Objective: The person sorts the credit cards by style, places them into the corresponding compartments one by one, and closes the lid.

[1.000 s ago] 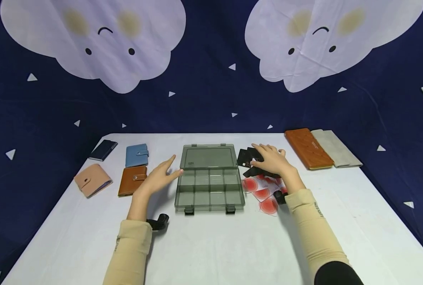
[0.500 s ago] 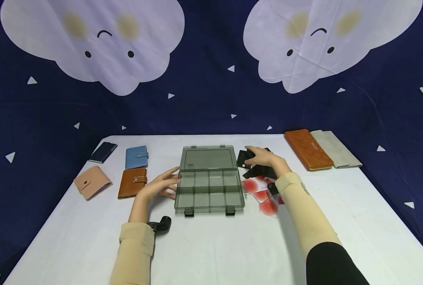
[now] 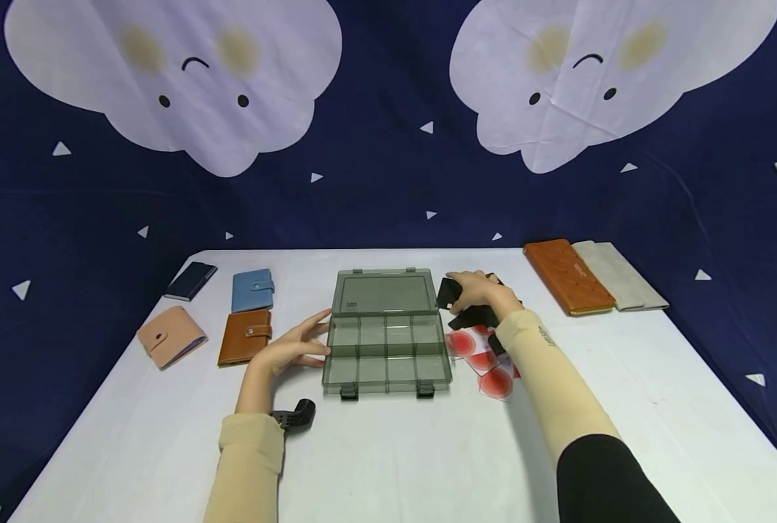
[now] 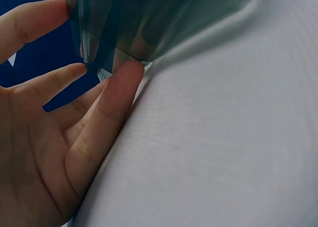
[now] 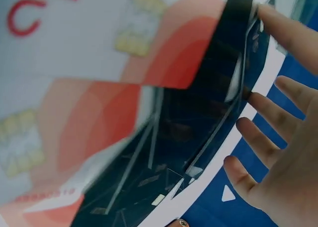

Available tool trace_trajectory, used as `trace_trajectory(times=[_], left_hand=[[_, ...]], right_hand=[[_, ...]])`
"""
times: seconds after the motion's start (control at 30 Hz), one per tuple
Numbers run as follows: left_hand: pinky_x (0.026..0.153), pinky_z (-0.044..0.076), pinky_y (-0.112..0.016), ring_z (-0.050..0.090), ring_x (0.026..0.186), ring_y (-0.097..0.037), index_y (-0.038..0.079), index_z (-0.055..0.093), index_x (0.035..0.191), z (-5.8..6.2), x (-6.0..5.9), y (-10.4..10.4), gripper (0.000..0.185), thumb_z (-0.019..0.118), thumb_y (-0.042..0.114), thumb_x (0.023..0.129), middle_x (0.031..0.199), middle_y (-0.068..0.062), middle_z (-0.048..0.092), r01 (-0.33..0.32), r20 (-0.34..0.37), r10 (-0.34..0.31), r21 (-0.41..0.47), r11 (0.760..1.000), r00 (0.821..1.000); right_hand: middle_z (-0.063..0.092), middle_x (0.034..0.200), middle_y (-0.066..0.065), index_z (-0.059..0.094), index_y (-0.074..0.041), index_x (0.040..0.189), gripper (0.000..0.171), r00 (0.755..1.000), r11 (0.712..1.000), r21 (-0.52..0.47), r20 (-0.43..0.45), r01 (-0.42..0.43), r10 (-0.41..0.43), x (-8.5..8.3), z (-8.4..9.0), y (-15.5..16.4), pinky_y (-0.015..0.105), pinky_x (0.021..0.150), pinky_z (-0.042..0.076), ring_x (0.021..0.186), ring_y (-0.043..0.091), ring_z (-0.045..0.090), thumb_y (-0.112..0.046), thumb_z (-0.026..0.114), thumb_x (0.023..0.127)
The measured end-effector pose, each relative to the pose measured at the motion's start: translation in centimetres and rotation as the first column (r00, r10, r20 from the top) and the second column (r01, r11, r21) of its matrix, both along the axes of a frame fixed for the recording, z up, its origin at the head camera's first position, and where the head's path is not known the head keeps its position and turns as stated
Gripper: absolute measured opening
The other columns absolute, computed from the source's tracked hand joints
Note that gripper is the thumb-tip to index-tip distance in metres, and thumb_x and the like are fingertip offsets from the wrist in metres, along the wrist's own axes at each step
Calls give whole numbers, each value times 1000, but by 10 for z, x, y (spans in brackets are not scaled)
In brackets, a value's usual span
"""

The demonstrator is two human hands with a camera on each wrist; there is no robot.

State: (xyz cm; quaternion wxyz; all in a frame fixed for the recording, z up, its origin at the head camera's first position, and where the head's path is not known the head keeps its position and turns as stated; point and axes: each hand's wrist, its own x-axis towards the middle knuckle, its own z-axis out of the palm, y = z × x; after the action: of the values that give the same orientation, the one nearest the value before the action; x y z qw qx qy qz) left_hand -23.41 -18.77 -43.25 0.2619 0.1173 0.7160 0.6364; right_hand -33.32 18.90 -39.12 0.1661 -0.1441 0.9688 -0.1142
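Desk: a white desk (image 3: 395,450) holds everything; its near part is bare cloth.
Wall: a dark blue cloth (image 3: 375,181) hangs behind, with small white triangles and two big white clouds with faces.
Box: a clear grey box (image 3: 386,349) lies open in the middle of the desk, its lid flat on the far side, little rooms inside.
Left hand: the left hand (image 3: 291,347) rests at the left side of the box; its fingers (image 4: 117,95) are straight and spread apart, and they touch the box's corner.
Right hand: the right hand (image 3: 482,290) is just right of the box lid, with fingers curled on a black card (image 3: 449,292) — it grips it.
Cards: more black cards (image 3: 473,315) lie under that hand, and red and white cards (image 3: 486,359) lie nearer, partly under the arm.
Left side: a pink wallet (image 3: 168,335), a brown wallet (image 3: 244,337), a blue wallet (image 3: 252,289) and a dark wallet (image 3: 190,280).
Far right: a long orange wallet (image 3: 568,276) beside a long grey wallet (image 3: 617,274).
Hard to see: the right wrist view is blurry and very close — only card edges and fingertips (image 5: 258,140) show. How many black cards there are cannot be told. A small black thing (image 3: 294,417) sits by the left sleeve; what it is cannot be told.
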Motion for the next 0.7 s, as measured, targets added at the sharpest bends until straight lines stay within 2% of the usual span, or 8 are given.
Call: trace_trajectory(times=[0.1,0.27,0.43,0.53,0.6,0.63,0.7], left_hand=[[87,50,-43,56,104,-28,15,6,150,0,0,-1,88,62,5,83,151,-25,5,1,0,-1,7,1000,1000],[87,50,-42,59,95,-20,15,5,150,-3,0,-1,88,62,4,84,151,-26,5,-2,4,2,10,1000,1000],[89,49,-43,60,92,-18,15,6,150,-3,1,0,88,61,3,84,151,-25,5,-12,17,12,11,1000,1000],[89,48,-43,59,93,-19,16,6,150,-2,1,0,88,62,4,83,151,-25,4,-16,20,16,11,1000,1000],[89,48,-43,59,95,-19,16,6,150,-2,1,0,88,62,4,83,151,-25,4,-16,18,16,12,1000,1000],[89,48,-43,59,96,-20,16,6,150,-2,1,0,88,62,4,83,151,-25,4,-15,17,14,12,1000,1000],[89,48,-43,58,97,-20,16,6,150,-2,1,0,88,62,4,84,151,-25,4,-15,19,15,10,1000,1000]], right_hand=[[32,145,20,27,-13,146,86,1000,1000,23,0,2,-2,0,0,-1,63,97,22,125,42,31,-31,73,76],[32,143,22,27,-12,146,87,1000,1000,3,-18,16,-16,1,0,-1,62,97,23,125,43,30,-29,74,75],[37,129,25,32,-8,144,93,992,999,-24,-122,36,-39,1,-1,1,55,89,28,115,41,33,-28,80,67],[42,119,25,42,-7,137,83,978,992,-102,-190,72,-91,-1,-3,5,53,85,31,108,40,37,-26,80,66],[47,115,27,47,-4,131,69,971,971,-220,-199,89,-134,-4,-4,8,52,85,34,104,41,42,-20,77,71],[49,114,28,49,-2,128,61,971,951,-293,-180,101,-158,-5,-4,10,52,86,37,102,41,45,-15,74,74],[52,111,28,51,0,122,48,972,889,-440,-125,125,-199,-9,-7,15,49,84,42,97,39,50,-8,69,78]])
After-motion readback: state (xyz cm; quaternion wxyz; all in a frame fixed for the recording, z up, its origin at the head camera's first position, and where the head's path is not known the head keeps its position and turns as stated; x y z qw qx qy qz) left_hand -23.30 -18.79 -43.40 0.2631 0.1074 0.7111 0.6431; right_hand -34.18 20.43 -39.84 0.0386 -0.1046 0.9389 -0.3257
